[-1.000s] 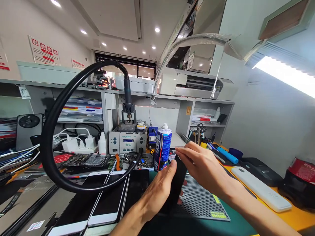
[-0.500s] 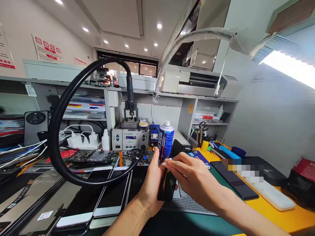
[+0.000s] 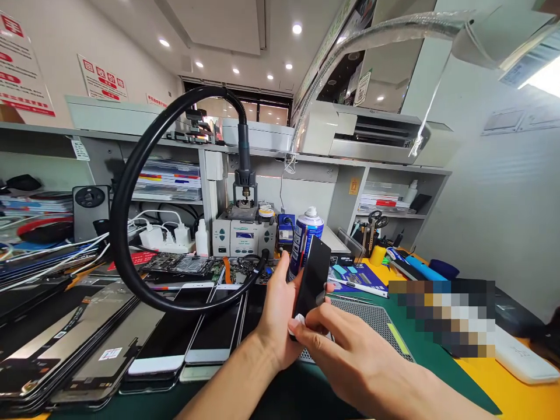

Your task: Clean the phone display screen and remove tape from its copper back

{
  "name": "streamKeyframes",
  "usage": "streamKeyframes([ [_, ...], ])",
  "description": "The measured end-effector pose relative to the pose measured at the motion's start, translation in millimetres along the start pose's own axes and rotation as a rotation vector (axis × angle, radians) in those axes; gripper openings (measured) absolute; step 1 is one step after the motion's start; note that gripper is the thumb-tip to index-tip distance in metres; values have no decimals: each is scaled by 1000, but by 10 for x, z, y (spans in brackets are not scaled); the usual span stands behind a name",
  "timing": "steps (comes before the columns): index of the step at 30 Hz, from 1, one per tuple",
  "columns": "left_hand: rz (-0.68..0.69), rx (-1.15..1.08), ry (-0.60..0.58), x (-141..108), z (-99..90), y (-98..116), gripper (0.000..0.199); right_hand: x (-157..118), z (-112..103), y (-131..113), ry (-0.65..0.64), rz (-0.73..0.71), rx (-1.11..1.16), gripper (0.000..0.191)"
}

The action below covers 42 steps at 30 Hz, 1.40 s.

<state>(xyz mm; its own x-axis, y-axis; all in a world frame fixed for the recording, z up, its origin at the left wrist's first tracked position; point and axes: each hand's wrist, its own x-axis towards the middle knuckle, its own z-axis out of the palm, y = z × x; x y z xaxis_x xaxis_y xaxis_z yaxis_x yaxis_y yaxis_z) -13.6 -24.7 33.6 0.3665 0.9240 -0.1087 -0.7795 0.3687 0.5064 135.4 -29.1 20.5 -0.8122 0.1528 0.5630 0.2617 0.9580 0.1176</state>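
A black smartphone [image 3: 314, 274] stands tilted upright in my left hand [image 3: 276, 309], whose fingers wrap behind it and show at its right edge. Pinched in my right hand [image 3: 345, 344] is a small white wipe [image 3: 298, 321], pressed against the lower left part of the phone. Part of the wipe is hidden by the fingers. Right behind the phone is a blue and white spray can [image 3: 310, 219]. Beneath the hands lies a grey perforated mat [image 3: 371, 318] on a green work mat [image 3: 446, 373].
Several phones [image 3: 164, 332] and screen panels [image 3: 65, 344] lie at the left. A black hose [image 3: 117, 221] loops in front of a soldering station [image 3: 244, 233]. At the back right stand scissors [image 3: 377, 220], and a white pen-like tool [image 3: 361, 286] lies nearer. A white power strip [image 3: 525, 356] lies far right.
My right hand has slid down the phone with the wipe, from its upper part to its lower edge. More of the black screen shows. The whole view has shifted slightly.
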Motion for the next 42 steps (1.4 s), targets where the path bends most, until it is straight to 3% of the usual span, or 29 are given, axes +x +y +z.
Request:
streamKeyframes([
  [8,41,42,29,22,22,-26,42,-13,-55,41,-13,-71,1,29],
  [16,29,78,83,51,-8,-38,46,-16,-155,79,-61,-143,14,22],
  [23,35,82,38,30,18,-26,51,-54,-299,87,-109,-153,6,33],
  [29,52,107,-17,-11,52,-17,53,-212,-331,131,-99,-175,-7,36],
  [34,48,140,-71,-46,86,10,52,-392,-335,194,-177,-161,11,37],
  [38,27,184,-97,-78,98,16,58,-596,-265,245,-19,-108,17,37],
  [42,50,232,-97,-106,99,9,62,-718,-191,242,152,207,228,35],
])
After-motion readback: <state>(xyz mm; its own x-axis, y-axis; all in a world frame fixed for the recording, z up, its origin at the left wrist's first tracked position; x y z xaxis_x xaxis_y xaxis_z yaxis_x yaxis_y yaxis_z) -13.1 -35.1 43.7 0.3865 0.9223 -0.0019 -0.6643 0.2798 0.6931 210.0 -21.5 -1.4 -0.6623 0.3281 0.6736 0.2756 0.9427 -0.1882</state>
